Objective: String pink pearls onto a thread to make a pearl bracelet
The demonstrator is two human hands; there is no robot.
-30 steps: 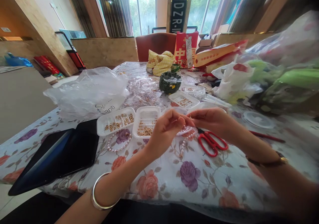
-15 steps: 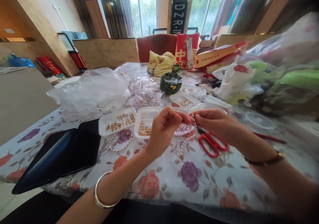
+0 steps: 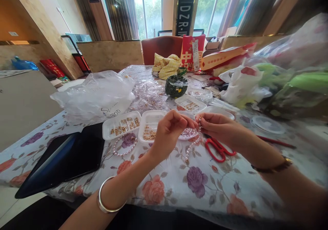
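My right hand (image 3: 220,126) pinches the upper end of a strand of pearly beads (image 3: 197,140), which hangs down to the flowered tablecloth. Fingers closed, my left hand (image 3: 170,131) meets the right fingertips at the top of the strand; whatever is in its pinch is too small to make out. Just behind the hands is a tub of pinkish-purple beads (image 3: 188,132), partly covered by them. Red-handled scissors (image 3: 219,149) lie below my right hand, blades hidden. A closed ring of pearly beads (image 3: 124,153) rests on the cloth to the left.
Two white compartment trays of gold beads stand left of my hands, one nearer the left (image 3: 121,125) and one beside it (image 3: 148,134). A black folded device (image 3: 69,155), plastic bag (image 3: 94,93), green basket (image 3: 176,86), another tray (image 3: 190,103) and red stick (image 3: 276,141) surround them.
The view has shifted slightly. The hanging strand has swung a little and shows more of its length below my right fingers. Both hands keep nearly the same place and pinch.
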